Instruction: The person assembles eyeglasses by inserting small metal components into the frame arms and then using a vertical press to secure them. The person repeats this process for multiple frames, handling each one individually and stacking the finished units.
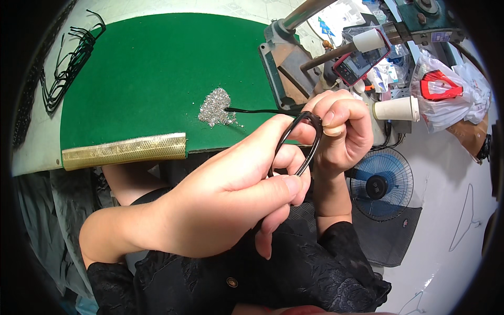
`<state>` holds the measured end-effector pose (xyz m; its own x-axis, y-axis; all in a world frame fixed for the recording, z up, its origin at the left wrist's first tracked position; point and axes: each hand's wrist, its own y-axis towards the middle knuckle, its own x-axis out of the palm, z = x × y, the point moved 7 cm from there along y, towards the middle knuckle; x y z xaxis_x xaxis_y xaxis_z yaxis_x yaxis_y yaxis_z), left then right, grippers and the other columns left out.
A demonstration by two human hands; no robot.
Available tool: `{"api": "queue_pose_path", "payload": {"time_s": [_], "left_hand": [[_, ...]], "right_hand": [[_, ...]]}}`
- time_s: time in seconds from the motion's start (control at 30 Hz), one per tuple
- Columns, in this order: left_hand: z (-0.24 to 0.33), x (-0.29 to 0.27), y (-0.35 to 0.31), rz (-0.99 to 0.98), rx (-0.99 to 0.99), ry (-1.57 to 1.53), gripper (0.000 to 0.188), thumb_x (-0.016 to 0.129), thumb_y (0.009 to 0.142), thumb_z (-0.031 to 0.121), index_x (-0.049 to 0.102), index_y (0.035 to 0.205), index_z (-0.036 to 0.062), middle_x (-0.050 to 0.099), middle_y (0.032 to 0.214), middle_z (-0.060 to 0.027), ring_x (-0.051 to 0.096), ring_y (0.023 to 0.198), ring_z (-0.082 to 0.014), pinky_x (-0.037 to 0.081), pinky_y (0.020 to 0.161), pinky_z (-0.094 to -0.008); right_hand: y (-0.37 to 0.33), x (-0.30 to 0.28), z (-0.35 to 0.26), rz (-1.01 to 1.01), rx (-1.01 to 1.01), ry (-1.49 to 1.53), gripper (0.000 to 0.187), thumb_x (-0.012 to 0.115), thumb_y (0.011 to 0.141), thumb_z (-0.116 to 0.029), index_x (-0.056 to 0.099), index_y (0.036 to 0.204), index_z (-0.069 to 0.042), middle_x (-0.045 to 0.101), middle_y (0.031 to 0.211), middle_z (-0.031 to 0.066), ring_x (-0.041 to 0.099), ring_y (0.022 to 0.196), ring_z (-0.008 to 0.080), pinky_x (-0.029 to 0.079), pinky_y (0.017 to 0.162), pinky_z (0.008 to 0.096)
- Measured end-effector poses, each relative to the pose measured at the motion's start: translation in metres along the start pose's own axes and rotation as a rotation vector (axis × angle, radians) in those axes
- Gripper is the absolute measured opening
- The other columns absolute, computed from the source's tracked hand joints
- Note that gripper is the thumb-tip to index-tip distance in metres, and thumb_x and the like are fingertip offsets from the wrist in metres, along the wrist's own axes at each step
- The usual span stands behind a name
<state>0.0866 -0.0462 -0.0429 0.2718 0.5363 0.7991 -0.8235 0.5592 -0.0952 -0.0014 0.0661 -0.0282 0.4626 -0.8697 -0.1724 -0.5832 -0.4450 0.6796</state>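
- The left hand (220,199) comes in from the lower left, its fingers curled shut and its thumb stretched forward along the top; it pinches the near side of a thin black plastic eyeglass frame front (300,142), whose rim passes between thumb and forefinger
- The right hand (341,131) sits just beyond, closed in a loose fist on the far side of the same frame; its forefinger and thumb clamp the upper rim, and the other fingers fold into the palm
- The frame is thus held in the air between both hands, just off the near edge of the table and above the person's lap, tilted so one lens opening shows as a narrow black loop; the opening looks empty, though I cannot tell for certain
- A slender black temple arm (257,111) runs leftward from the hands over the green felt table top (147,79); its far tip touches a small heap of tiny silvery metal bits (215,107)
- A strip of gold-coloured mesh (123,151) lies along the near edge of the felt, well left of the hands
- A bundle of black frames (68,68) lies at the far left edge of the table, well apart from the hands
- Behind the right hand stands a grey-green metal press (286,58); beside it a phone in a red case (362,60) leans; a white paper cup (396,109) lies near the right hand
- A blue electric fan (380,184) stands on the white floor below the right wrist
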Motion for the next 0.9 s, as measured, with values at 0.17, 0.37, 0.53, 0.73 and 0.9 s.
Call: {"api": "queue_pose_path", "payload": {"time_s": [0.17,0.37,0.53,0.73,0.9], "left_hand": [[-0.001,-0.001,0.0,0.024,0.023,0.057,0.048,0.046,0.093,0.007,0.026,0.136,-0.0026,0.049,0.087,-0.0119,0.05,0.06,-0.0122,0.049,0.046,-0.0241],[-0.001,0.0,0.001,0.053,0.014,0.199,0.047,0.042,0.095,0.003,0.024,0.138,-0.0024,0.048,0.089,-0.0108,0.049,0.06,-0.0114,0.047,0.049,-0.0217],[0.001,0.003,0.003,0.078,0.076,0.353,0.046,0.04,0.096,0.001,0.022,0.138,-0.0023,0.048,0.089,-0.0099,0.048,0.06,-0.0101,0.046,0.05,-0.0208],[0.0,0.004,0.007,0.102,0.094,0.453,0.046,0.04,0.097,0.003,0.022,0.139,-0.0021,0.048,0.09,-0.0093,0.048,0.059,-0.0088,0.046,0.049,-0.0202],[0.001,0.005,0.01,0.124,0.101,0.518,0.047,0.041,0.097,0.002,0.022,0.139,-0.0025,0.048,0.089,-0.0089,0.049,0.058,-0.0084,0.046,0.049,-0.02]], "right_hand": [[0.003,0.001,-0.002,-0.001,-0.039,-0.027,0.019,0.064,0.091,-0.015,0.057,0.085,0.002,0.059,0.074,0.0105,0.06,0.068,0.0198,0.051,0.064,0.0294],[-0.001,-0.003,-0.001,0.009,-0.003,-0.032,0.023,0.064,0.092,-0.019,0.058,0.087,0.002,0.06,0.077,0.0116,0.061,0.07,0.0191,0.052,0.066,0.0292],[-0.007,-0.003,0.002,0.082,0.078,-0.001,0.025,0.064,0.092,-0.021,0.055,0.09,0.002,0.06,0.081,0.0114,0.059,0.073,0.017,0.051,0.069,0.0284],[-0.011,-0.003,0.002,0.153,0.04,-0.024,0.024,0.064,0.092,-0.02,0.054,0.091,0.001,0.06,0.081,0.0115,0.059,0.073,0.0168,0.051,0.069,0.0284],[-0.006,-0.009,-0.003,0.105,-0.053,-0.092,0.02,0.064,0.092,-0.016,0.055,0.09,0.001,0.061,0.079,0.0121,0.062,0.071,0.0185,0.052,0.066,0.0281]]}}
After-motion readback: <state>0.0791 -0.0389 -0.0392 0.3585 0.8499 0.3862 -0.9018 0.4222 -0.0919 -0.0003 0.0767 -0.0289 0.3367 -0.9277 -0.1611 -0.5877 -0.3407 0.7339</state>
